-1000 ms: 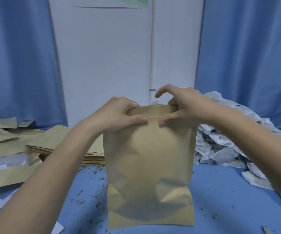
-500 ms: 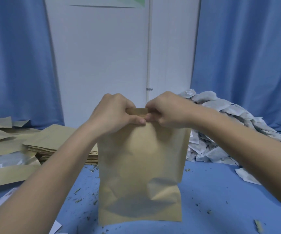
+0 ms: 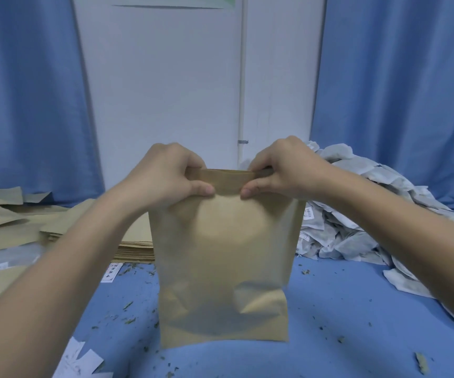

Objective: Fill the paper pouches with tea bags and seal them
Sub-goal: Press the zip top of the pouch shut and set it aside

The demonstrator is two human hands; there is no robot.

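- Two hands pinch the top strip of one kraft paper pouch (image 3: pixel 221 257): left hand (image 3: pixel 166 175) at the left end, right hand (image 3: pixel 286 170) at the right, thumbs in front, fingers curled behind, a short gap between the thumbs.
- Pouch: upright on the blue table (image 3: pixel 343 323), bulging, creased near its base.
- Behind: tea bag heap (image 3: pixel 356 214) right, flat pouch stack (image 3: pixel 133 241) left.

Both forearms bare, no sleeves or jewellery.
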